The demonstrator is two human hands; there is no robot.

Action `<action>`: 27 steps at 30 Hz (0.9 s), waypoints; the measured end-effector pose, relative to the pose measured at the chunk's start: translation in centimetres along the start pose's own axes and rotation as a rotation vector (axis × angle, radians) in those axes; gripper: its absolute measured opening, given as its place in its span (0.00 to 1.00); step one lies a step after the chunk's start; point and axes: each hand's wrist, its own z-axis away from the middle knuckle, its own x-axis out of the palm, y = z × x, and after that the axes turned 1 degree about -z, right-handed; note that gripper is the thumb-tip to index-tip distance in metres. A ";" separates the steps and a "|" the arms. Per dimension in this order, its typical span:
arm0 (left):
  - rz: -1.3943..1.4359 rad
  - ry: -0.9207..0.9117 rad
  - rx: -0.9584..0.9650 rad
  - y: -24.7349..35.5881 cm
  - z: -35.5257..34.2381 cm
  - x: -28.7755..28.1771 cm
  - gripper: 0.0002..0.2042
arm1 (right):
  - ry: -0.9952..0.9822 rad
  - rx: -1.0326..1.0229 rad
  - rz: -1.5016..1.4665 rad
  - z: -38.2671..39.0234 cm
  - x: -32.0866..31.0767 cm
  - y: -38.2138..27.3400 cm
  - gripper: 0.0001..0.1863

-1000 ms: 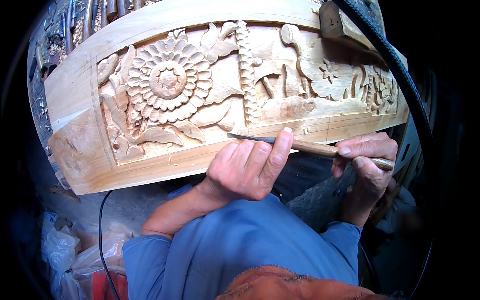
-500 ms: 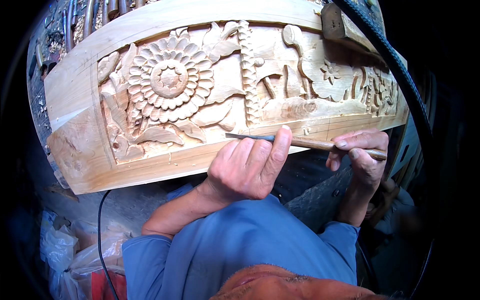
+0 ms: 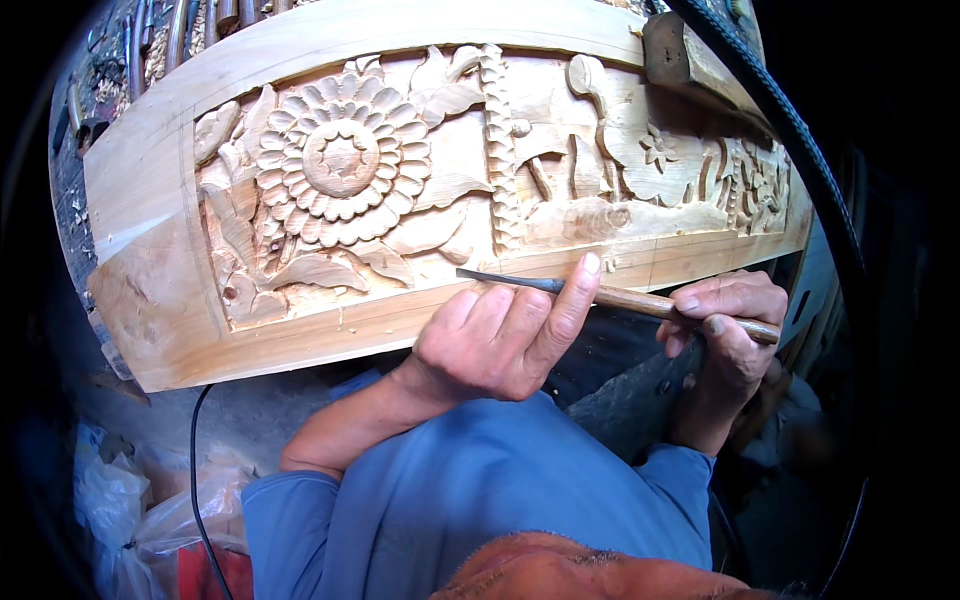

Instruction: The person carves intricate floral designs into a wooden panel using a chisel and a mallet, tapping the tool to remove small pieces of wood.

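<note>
A wood carving chisel [image 3: 635, 301] with a brown wooden handle and a dark metal blade lies slantwise across both hands. My left hand [image 3: 490, 340] is closed around its blade end, knuckles by the panel's near edge, forefinger pointing up along the shaft. Toward the handle's butt, my right hand [image 3: 735, 315] grips it between thumb and fingers. The blade tip is over the lower border of a pale carved wooden panel [image 3: 150, 300]; whether it touches cannot be told. A large carved flower [image 3: 340, 163], leaves and a twisted upright band [image 3: 495, 150] stand out in relief.
A worn wooden block [image 3: 690, 60] rests on the panel's far right part. Several wooden-handled tools [image 3: 178, 35] lie among shavings behind it. A thick dark cable [image 3: 815, 160] crosses at right; a thin black cord [image 3: 196, 470] and plastic bags [image 3: 115, 500] are at lower left.
The chisel's handle end has dipped a little toward me, and the right hand with it. My left forefinger has shifted slightly right. Both hands keep their hold.
</note>
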 end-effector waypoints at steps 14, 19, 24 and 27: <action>0.105 -0.005 -0.077 0.5 0.4 0.8 0.20 | 0.048 0.025 -0.075 -0.1 0.2 1.6 0.16; 0.154 0.020 -0.146 1.0 0.4 0.8 0.20 | 0.002 -0.006 -0.065 -0.3 0.0 1.6 0.16; 0.092 0.011 -0.078 0.6 0.6 0.9 0.20 | 0.010 0.000 -0.062 -0.2 0.2 1.9 0.15; 0.107 0.046 -0.144 0.9 0.9 1.2 0.20 | 0.019 0.025 -0.106 -0.6 0.5 2.2 0.15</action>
